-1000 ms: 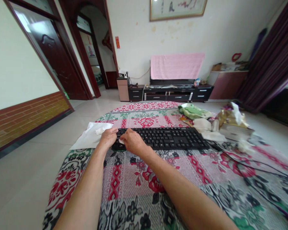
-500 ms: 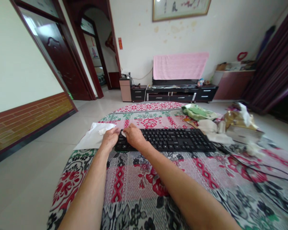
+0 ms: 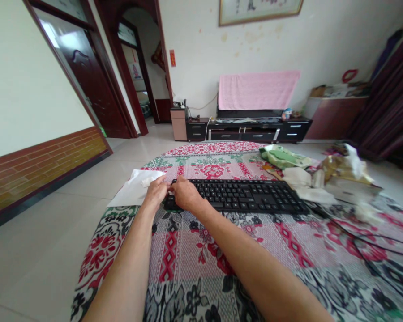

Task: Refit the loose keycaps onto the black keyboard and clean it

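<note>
A black keyboard (image 3: pixel 242 197) lies flat across the patterned tablecloth. At its left end, my left hand (image 3: pixel 157 190) has its fingers closed on the edge of the keyboard, beside a sheet of white paper. Close against it, my right hand (image 3: pixel 186 193) rests over the leftmost keys with fingers pinched together. A bit of white tissue (image 3: pixel 171 192) shows at those fingertips, mostly hidden by the hand. A small white scrap (image 3: pixel 147 182) lies on the white paper (image 3: pixel 129 191) to the left.
Right of the keyboard are whitish cloths (image 3: pixel 310 188), a green bag (image 3: pixel 284 157), a box with gold wrapping (image 3: pixel 347 176) and a crumpled white tissue (image 3: pixel 367 212). A black cable (image 3: pixel 345 230) runs right across the tablecloth (image 3: pixel 215 250). Beyond stands a low black cabinet (image 3: pixel 245 134).
The view has shifted slightly left, so things appear further right. My right fingertips have come closer to my left hand, and less of the white tissue shows.
</note>
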Tool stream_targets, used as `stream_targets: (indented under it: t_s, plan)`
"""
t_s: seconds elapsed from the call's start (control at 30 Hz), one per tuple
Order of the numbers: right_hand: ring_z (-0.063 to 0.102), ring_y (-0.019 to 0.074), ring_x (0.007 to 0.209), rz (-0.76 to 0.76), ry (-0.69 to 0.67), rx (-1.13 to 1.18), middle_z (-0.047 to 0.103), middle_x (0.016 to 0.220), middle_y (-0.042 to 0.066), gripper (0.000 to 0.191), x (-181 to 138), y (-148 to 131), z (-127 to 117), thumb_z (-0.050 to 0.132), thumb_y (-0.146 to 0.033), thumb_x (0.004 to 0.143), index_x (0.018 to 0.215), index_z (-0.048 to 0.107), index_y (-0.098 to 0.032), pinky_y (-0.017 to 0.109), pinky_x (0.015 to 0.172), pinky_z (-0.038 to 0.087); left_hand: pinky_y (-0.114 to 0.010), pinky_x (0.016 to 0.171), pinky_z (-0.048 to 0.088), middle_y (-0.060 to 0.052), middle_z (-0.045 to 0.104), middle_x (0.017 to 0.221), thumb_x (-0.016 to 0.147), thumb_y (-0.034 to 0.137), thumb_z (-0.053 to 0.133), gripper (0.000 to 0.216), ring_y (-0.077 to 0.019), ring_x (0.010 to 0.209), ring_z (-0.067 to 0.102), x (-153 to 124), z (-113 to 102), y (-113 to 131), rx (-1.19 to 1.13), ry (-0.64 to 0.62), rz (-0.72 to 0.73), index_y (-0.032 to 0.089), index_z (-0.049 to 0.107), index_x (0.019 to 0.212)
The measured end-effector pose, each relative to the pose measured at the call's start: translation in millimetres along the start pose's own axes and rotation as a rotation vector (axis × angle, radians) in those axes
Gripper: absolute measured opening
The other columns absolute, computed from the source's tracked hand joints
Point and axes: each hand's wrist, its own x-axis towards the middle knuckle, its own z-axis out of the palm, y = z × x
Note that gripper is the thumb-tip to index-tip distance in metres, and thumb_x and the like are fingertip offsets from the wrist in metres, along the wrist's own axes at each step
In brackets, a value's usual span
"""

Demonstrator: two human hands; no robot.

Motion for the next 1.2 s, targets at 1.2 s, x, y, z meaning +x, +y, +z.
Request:
stream_targets:
  t_s: [1.2]
  plan:
    - [0.055, 0.0167, 0.083, 0.136, 0.135, 0.029, 0.059, 0.088, 0.009, 0.025, -64.8, 67.8, -44.0, 0.044, -0.015, 0.079, 0.087, 0.068, -0.016, 0.025, 0.075, 0.040, -0.030, 0.092, 0.041, -0.011, 0.061, 0.117, 0.081, 0.018, 0.037, 0.043, -0.0223, 0.107, 0.056, -19.8, 15.4, 13.8, 0.849, -0.017, 0.261, 0.014, 0.054, 0.121]
